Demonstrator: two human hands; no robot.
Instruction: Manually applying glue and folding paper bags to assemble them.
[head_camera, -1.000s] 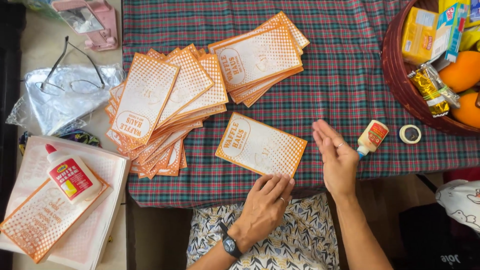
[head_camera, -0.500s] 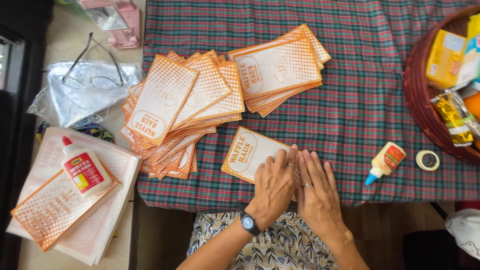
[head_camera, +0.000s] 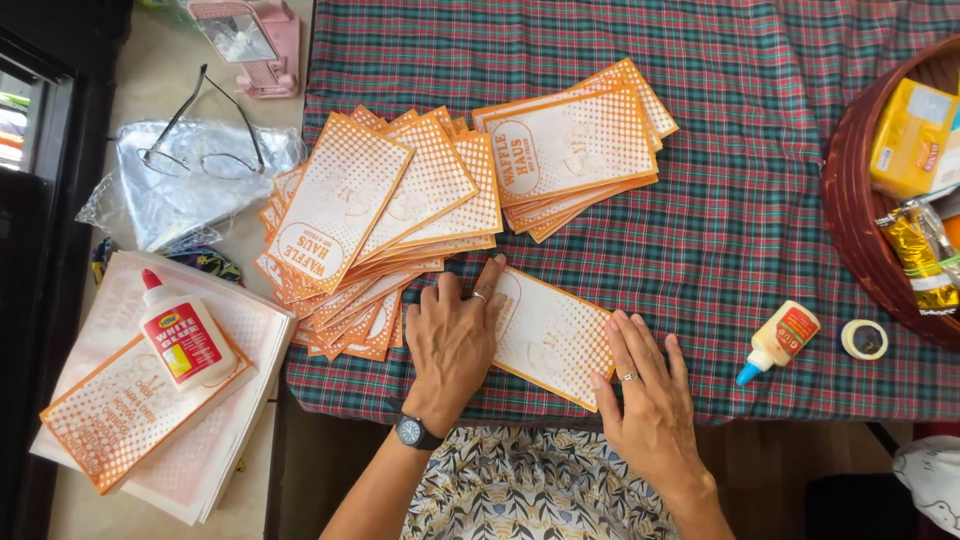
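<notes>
While both palms lie flat and open, the left hand and right hand press an orange-and-white paper bag onto the near edge of the plaid tablecloth. Fanned bag stacks lie just beyond; a small glue bottle rests to the right.

Plaid-clothed table bearing orange cards.

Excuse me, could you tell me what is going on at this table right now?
A person presses both hands flat on one orange-and-white printed paper packet lying on the red-and-green plaid tablecloth. The left hand covers its left end, the right hand its right corner. Neither hand has a grip on anything. Two fanned stacks of similar orange packets lie just beyond. A small white glue bottle with a blue tip lies to the right, a larger red-capped glue bottle on papers to the left.
</notes>
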